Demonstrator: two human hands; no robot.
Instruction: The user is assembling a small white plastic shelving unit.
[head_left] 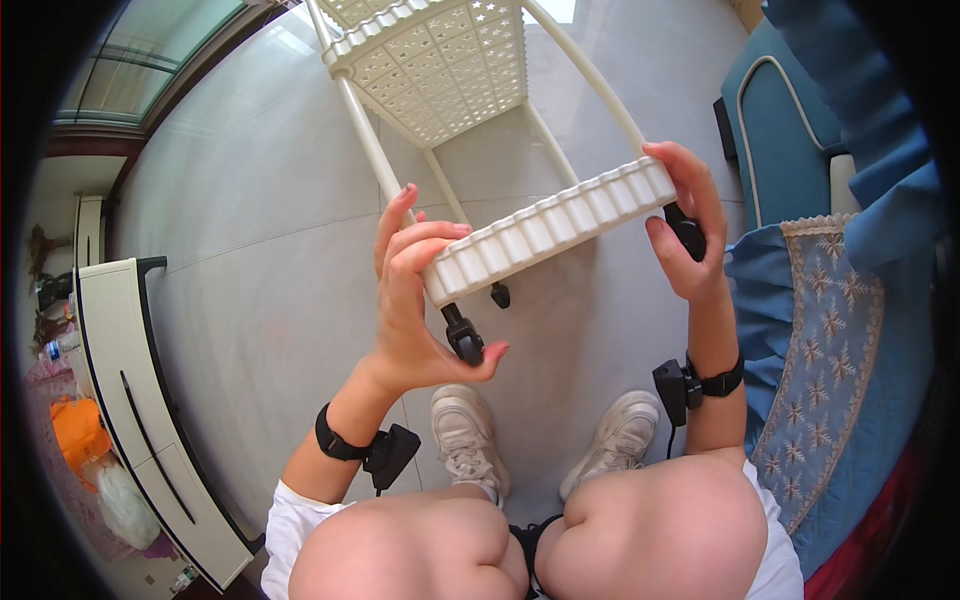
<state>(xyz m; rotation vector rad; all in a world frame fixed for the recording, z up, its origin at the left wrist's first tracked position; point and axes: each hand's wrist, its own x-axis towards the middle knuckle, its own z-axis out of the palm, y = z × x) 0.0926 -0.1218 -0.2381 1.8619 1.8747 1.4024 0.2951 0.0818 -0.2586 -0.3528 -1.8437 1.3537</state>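
Observation:
A white plastic rolling cart [550, 228] stands tilted in front of me, the ribbed rim of its lower tier toward me. My left hand [408, 335] holds the tier's left corner. Its fingers lie over the rim and post, and the thumb reaches below a black caster wheel [464, 338]. At the right corner, my right hand [708, 235] wraps the rim's end, thumb and fingers around another black caster [685, 232] that it partly hides. Farther off, a shelf with star-shaped holes [440, 75] spans the white posts. A third caster [500, 295] shows beneath the lower tier.
Blue fabric with a lace-trimmed panel [815, 350] hangs at the right, near a blue padded seat [780, 125]. Along the left stands a white drawer cabinet [150, 400], with an orange bag [80, 430] beyond it. My white shoes [465, 435] rest on the grey tiled floor [270, 250].

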